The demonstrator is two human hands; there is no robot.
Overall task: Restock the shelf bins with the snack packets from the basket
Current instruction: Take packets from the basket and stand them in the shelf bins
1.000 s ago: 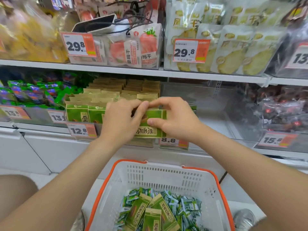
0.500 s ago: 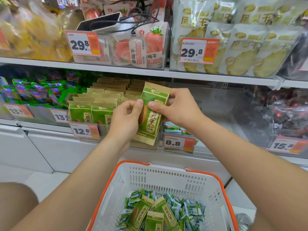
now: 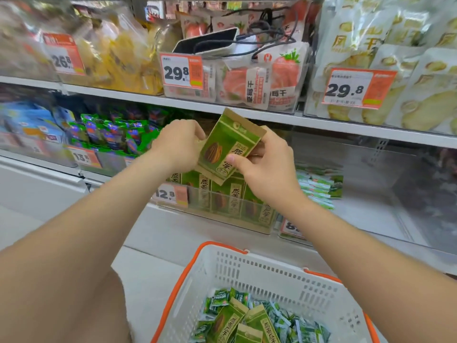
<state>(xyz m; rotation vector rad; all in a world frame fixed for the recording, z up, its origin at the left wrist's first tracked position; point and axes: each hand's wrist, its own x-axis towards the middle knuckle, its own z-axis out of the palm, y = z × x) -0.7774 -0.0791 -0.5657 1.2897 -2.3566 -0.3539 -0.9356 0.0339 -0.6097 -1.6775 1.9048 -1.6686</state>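
White flat shelf (image 3: 247, 112) boards run across the upper half of the frame, stocked with glossy pouches. Upper centre: strawberry pouches (image 3: 247, 80) in a clear tub, with a flat dark-screened device (image 3: 207, 42) and black cables on top. Upper right: pale pineapple pouches (image 3: 420, 95).

Bottom centre: basket (image 3: 272, 276) of white perforated plastic with an orange rim and a rectangular mouth. In it are 3 flat green-and-tan basket packets (image 3: 230, 323) on a heap of small crinkly green sachets (image 3: 304, 328).

Centre, on the lower shelf: clear bin (image 3: 222, 209) of rigid transparent plastic, holding upright rows of the same green packets.

Right hand (image 3: 267, 167), centre: the grip pinches the held packet (image 3: 227, 147), thumb on the front face, fingers behind. Left hand (image 3: 178, 144), centre left: fingers curled at the packet's left edge. Contact is hidden, so I cannot tell what this grip holds.

The held packet is a flat paper-look rectangle, green front with a tan top band, tilted right, just above the bin's rows and below the upper shelf board.

Orange-and-white card price tags: 29.8 (image 3: 181, 71), 12.8 (image 3: 170, 194) on the bin front.
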